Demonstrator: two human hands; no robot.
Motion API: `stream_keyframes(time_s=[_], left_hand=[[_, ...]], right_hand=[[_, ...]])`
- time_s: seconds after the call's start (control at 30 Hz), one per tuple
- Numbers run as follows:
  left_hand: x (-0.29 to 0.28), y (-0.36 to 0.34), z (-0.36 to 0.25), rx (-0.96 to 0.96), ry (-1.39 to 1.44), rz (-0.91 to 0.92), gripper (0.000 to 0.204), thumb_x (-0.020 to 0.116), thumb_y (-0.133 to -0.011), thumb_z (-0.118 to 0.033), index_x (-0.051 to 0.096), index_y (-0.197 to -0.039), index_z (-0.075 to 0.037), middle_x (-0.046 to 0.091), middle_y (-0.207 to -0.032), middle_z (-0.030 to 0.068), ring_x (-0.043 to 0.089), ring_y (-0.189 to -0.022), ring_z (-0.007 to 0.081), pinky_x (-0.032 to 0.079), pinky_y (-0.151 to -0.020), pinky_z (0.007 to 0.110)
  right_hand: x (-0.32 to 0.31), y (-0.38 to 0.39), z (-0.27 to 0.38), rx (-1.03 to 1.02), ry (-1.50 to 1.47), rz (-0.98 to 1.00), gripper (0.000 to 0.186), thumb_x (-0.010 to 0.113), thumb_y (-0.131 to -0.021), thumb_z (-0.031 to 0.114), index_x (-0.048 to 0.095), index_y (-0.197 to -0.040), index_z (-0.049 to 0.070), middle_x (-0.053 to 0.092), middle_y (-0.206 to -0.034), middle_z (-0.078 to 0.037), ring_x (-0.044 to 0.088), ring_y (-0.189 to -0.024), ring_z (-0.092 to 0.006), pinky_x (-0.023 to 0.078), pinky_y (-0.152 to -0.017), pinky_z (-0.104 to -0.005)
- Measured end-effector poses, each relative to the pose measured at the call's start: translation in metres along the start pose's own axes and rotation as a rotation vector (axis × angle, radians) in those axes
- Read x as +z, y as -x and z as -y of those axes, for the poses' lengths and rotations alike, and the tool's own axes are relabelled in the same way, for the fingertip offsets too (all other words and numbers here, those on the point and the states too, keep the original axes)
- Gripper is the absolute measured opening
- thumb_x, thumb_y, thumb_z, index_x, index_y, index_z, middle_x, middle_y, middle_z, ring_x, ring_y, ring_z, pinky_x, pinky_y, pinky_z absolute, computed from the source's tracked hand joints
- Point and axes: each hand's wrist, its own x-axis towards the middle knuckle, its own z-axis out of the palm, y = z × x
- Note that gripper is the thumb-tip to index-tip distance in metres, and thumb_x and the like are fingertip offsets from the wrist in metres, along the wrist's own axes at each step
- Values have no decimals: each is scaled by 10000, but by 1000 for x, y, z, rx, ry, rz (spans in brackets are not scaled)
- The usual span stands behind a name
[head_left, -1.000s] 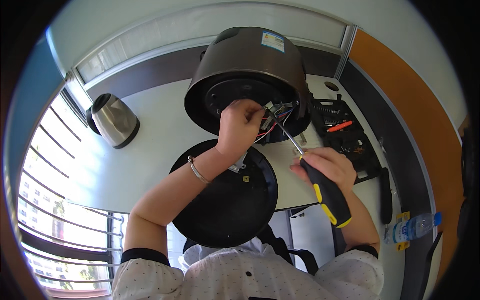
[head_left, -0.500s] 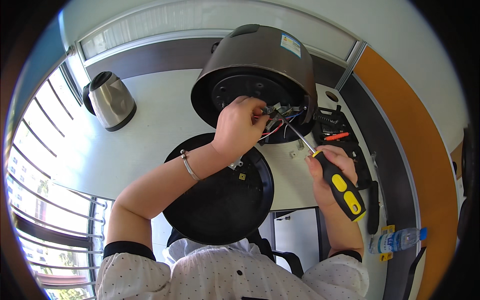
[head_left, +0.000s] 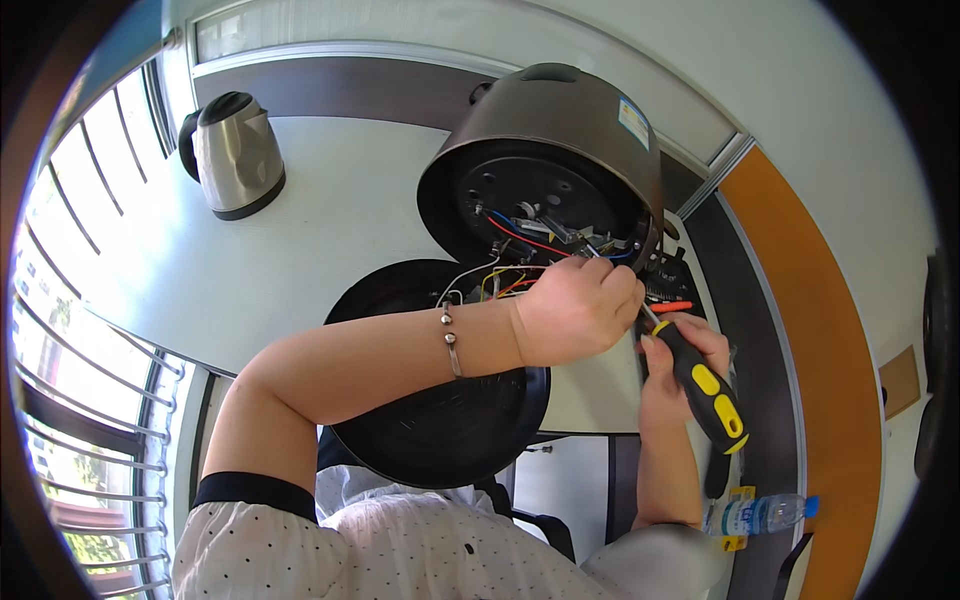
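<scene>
A dark brown electric cooker body (head_left: pixel 560 120) lies tipped on its side, its open underside facing me. Inside are a black round plate, metal brackets and red, blue, white and yellow wires (head_left: pixel 520 238). My right hand (head_left: pixel 682 365) grips the black and yellow handle of a screwdriver (head_left: pixel 708 385), whose shaft slants up toward the brackets at the cooker's lower right. My left hand (head_left: pixel 580 310) is closed around the middle of that shaft, hiding part of it and some wires. Below my left forearm sits a black, round, pan-like part (head_left: pixel 440 430), partly covered by the arm.
A steel kettle (head_left: pixel 238 155) stands at the far left of the white table (head_left: pixel 330 190). Right of the cooker lies a black tool case (head_left: pixel 680 275) with an orange-red tool (head_left: pixel 668 306). A water bottle (head_left: pixel 760 515) lies at the lower right. A partition borders the back.
My left hand has moved right and down from the wiring onto the screwdriver's shaft. The screwdriver and right hand have shifted slightly right and down in view. More wires show; the whole view has shifted.
</scene>
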Motion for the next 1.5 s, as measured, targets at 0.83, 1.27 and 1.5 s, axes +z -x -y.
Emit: stream_keyframes(time_s=[0.83, 1.27, 1.5], left_hand=[[0, 1, -1, -17, 34, 22, 308, 579, -629, -136, 587, -880, 43, 427, -758, 63, 495, -663, 192, 438, -528, 265], [3, 4, -3, -76, 87, 36, 366, 577, -645, -118, 579, -966, 58, 465, -801, 87, 526, -710, 225, 473, -577, 302], [-15, 20, 33, -580, 193, 36, 273, 668, -752, -82, 597, -998, 13, 577, -885, 108, 600, -741, 265, 511, -646, 343]], right_hand=[[-48, 2, 52, 131, 114, 51, 552, 807, -628, 92, 495, -1075, 4, 590, -1067, -198, 600, -926, -222, 500, -759, -281], [-65, -4, 51, -257, 488, 199, 404, 754, -680, 23, 589, -1045, -29, 652, -936, -210, 653, -779, -293, 523, -704, -323], [-68, 1, 41, -188, 439, 128, 314, 717, -738, 8, 597, -1026, -16, 639, -907, -207, 639, -763, -280, 518, -681, -309]])
